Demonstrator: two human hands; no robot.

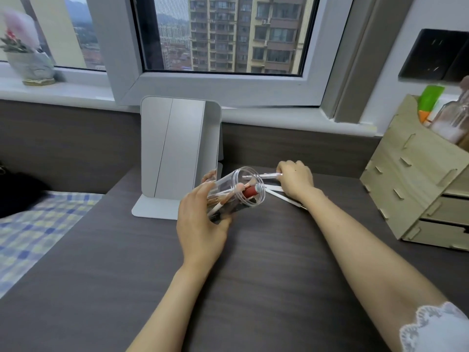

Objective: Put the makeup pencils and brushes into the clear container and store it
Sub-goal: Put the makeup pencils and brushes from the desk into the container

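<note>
Two hands: both busy near the far edge of the bench [253, 275], in front of the mirror [177, 158].
Left hand [200, 222]: fingers wrapped around the clear container [238, 189], tipped on its side, mouth toward the right.
Right hand [295, 181]: fingers pinched on a thin pale pencil [264, 176], tip at the container's mouth.
Contents: red-capped stick [250, 191] and several brushes already inside.
Loose: a few white pencils [284, 198] flat on the bench under the right wrist.
Handling: container likely light, rigid, slick; best gripped round the mid-body. Pencils stiff, apt to roll; best pinched mid-shaft.
Storage: wooden organizer [418, 186] at the right edge, a likely home.
</note>
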